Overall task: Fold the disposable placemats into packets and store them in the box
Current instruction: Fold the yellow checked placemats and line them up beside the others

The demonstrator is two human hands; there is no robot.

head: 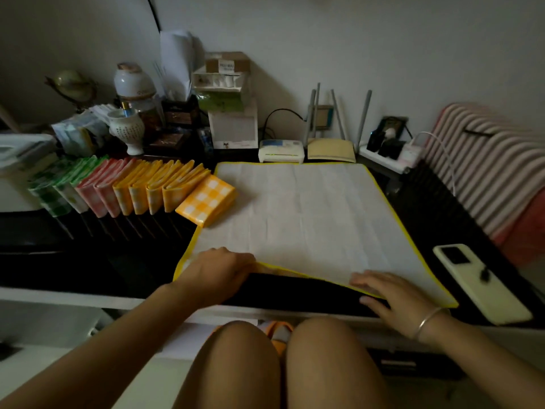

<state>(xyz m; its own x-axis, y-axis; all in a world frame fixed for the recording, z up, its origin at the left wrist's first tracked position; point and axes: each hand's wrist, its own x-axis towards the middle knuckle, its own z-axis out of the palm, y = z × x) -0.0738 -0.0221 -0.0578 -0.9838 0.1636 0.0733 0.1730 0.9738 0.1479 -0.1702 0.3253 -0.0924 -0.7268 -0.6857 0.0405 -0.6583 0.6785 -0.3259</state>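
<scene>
A large placemat point(306, 219) lies spread on the dark desk, white side up with a yellow border. Its near edge is lifted off the desk. My left hand point(219, 270) grips that edge near the left corner. My right hand point(386, 293) holds the same edge near the right corner, fingers on top of the white side. One folded yellow-checked packet point(206, 203) lies flat at the mat's left edge. To its left a row of folded packets point(118, 190) stands upright: yellow, then pink, then green.
A pale phone point(477, 287) lies at the right of the mat. A router point(281, 150), boxes, jars and a white vase point(126, 128) crowd the desk's back. A striped cushion point(486, 172) stands at far right. My knees are below the desk edge.
</scene>
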